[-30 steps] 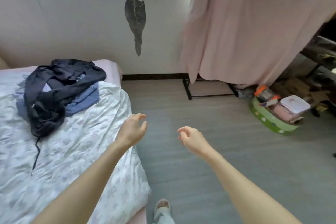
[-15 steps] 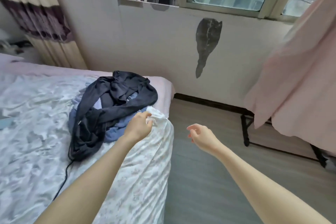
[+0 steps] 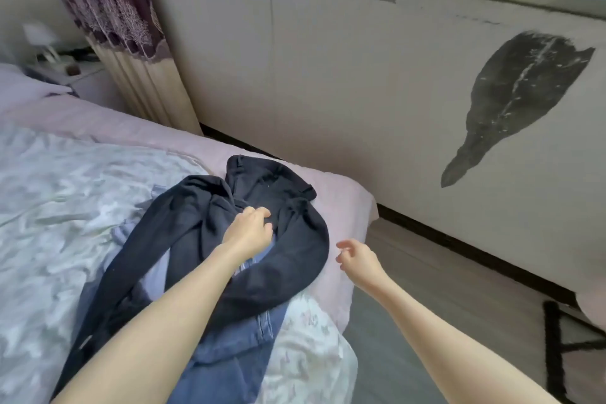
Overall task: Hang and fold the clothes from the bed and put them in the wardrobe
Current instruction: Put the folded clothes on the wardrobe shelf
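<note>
A dark navy garment lies crumpled at the corner of the bed, on top of a blue denim piece. My left hand rests on the middle of the dark garment with its fingers curled down into the cloth. Whether it has a firm hold on the cloth is not plain. My right hand hovers just past the bed's corner, over the floor, fingers loosely spread and holding nothing.
The bed has a pale floral quilt and a pink sheet. A wall with a dark stain runs close behind. A curtain hangs at the left. A black rack leg stands on the grey floor at right.
I have stepped closer to the bed and turned left. My left hand went from the quilt's edge onto the dark garment. My right hand followed toward the bed's corner.
</note>
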